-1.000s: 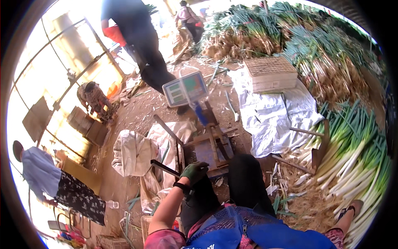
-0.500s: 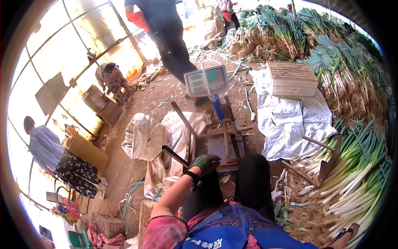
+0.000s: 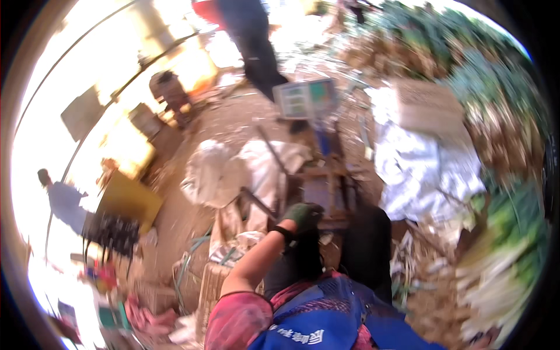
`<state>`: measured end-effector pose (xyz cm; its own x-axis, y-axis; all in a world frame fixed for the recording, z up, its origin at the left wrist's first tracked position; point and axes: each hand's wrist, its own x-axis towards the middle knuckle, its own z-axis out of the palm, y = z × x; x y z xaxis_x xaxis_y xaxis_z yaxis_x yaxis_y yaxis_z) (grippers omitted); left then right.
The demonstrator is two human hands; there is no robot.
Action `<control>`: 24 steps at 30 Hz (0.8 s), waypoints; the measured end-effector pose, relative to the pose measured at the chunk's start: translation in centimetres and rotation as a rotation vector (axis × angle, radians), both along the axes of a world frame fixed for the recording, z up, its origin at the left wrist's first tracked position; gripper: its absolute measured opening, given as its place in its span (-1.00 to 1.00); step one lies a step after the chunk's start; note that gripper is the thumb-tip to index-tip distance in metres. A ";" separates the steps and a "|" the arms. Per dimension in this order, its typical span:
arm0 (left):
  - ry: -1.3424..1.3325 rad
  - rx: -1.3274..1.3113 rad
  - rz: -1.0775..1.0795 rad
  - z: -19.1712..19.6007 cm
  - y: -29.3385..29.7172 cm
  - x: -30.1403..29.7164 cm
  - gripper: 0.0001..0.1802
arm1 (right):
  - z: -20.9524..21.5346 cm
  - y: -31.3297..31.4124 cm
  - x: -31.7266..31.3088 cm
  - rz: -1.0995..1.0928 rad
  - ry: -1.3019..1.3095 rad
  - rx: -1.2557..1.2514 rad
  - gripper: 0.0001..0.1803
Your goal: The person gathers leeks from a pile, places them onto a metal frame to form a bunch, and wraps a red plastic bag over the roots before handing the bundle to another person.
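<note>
Far left of the scale [image 3: 306, 99], someone in a pale shirt [image 3: 67, 203] stands by a yellow panel [image 3: 131, 201]; nearer it lie pale sacks [image 3: 216, 175]. Below it, the gloved left hand [image 3: 303, 216] is over the knee [image 3: 300, 259], as before, fingers too blurred to tell how wide. White lettering [image 3: 291, 334] marks the blue vest [image 3: 332, 297]; the scale's labels are smeared. To its lower right lie leeks [image 3: 496, 268]; the blurred right hand [image 3: 484, 336], fingers unreadable, sits lower than a second ago.
</note>
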<state>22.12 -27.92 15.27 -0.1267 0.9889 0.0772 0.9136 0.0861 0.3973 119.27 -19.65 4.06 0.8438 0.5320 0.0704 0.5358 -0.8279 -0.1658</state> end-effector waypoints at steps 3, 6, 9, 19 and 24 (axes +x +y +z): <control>-0.259 0.075 -0.190 -7.9 -0.9 -5.6 -0.75 | 2.0 3.6 -1.4 0.307 -0.006 0.171 -0.55; 0.090 0.027 -0.257 -2.9 -0.1 -1.6 -0.76 | 5.6 -0.1 -12.0 0.351 0.073 0.345 -0.47; -0.334 -0.060 -0.019 -4.4 2.0 -0.5 -0.79 | 9.2 -1.8 -12.9 0.194 -0.167 0.240 -0.39; -0.200 0.009 -0.241 -6.2 2.7 -1.0 -0.77 | 10.2 -8.9 -10.9 -0.172 -0.368 0.033 -0.50; -0.204 0.016 -0.234 -5.7 2.5 -1.8 -0.76 | 12.1 -8.4 -10.0 -0.317 0.083 0.118 -0.48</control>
